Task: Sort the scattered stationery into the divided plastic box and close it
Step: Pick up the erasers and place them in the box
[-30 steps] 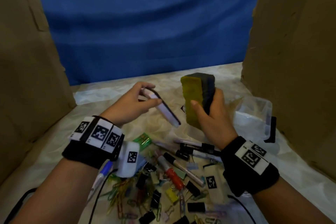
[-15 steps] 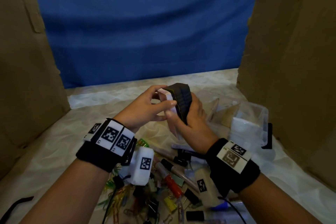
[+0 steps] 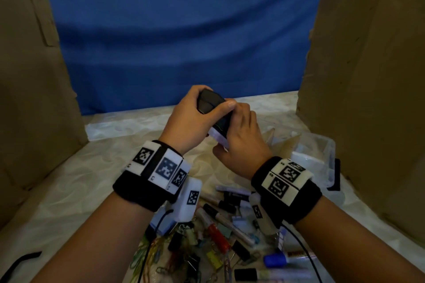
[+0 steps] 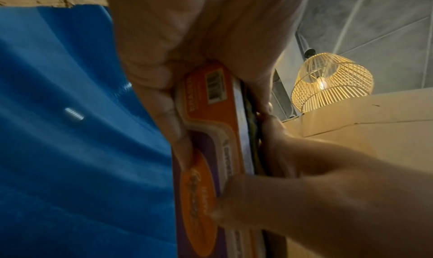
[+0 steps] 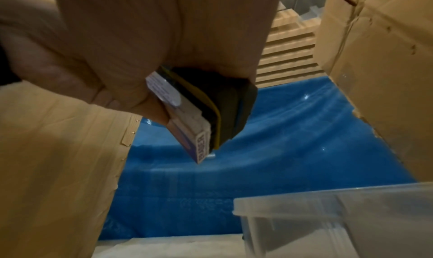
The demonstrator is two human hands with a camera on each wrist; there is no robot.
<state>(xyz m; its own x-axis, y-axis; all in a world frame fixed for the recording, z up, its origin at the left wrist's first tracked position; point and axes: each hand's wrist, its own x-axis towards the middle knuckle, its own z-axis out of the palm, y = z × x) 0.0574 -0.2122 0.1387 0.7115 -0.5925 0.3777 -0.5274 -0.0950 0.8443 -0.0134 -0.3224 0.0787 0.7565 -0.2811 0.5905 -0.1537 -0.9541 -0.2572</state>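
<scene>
Both hands meet above the table's middle and hold one stack. The stack is a dark board eraser [image 3: 210, 102] with a yellow layer, pressed against a flat orange-and-purple eraser pack [image 3: 218, 139]. My left hand [image 3: 215, 97] grips the stack's upper end, thumb over the dark eraser. My right hand [image 3: 230, 131] grips the lower end from the right. The left wrist view shows fingers curled on the pack [image 4: 206, 132]. In the right wrist view the pack [image 5: 187, 117] and the eraser [image 5: 230, 104] stick out together below the palm. The clear plastic box [image 3: 318, 153] sits open to the right.
A pile of markers [image 3: 220, 218], binder clips [image 3: 240, 249] and paper clips [image 3: 147, 257] lies near the front edge below my wrists. Cardboard walls [image 3: 34, 99] stand left and right, a blue cloth [image 3: 184, 41] behind. The box's rim [image 5: 304, 197] is close under my right hand.
The two hands have come together: the pack from the left hand now lies flat against the board eraser, and both hands grip the stack, raised a little.
</scene>
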